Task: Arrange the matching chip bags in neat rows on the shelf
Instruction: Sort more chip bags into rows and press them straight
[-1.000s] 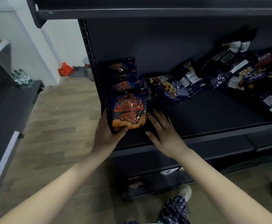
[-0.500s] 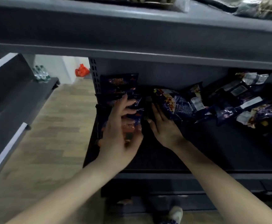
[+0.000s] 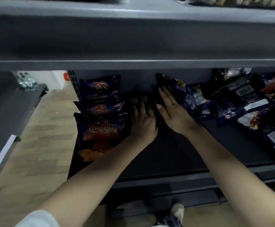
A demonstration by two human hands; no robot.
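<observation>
A row of dark blue chip bags with orange print stands at the left end of the dark shelf point(image 3: 174, 154); the front bag point(image 3: 100, 135) leans toward me, two more point(image 3: 100, 107) behind it. My left hand point(image 3: 142, 122) reaches in just right of that row, fingers straight and deep in shadow. My right hand point(image 3: 172, 112) lies flat, fingers extended against a dark purple chip bag point(image 3: 181, 90) that stands tilted beside it. Neither hand visibly grips anything.
A loose heap of dark snack bags point(image 3: 251, 105) covers the right of the shelf. The upper shelf board point(image 3: 133, 46) hangs low over the view. A side shelf point(image 3: 6, 115) with bottles point(image 3: 25, 79) stands at left over wooden floor point(image 3: 40, 145).
My left hand left the front orange bag and moved right of the row. My right hand slid further back against the purple bag. The view dipped under the upper shelf.
</observation>
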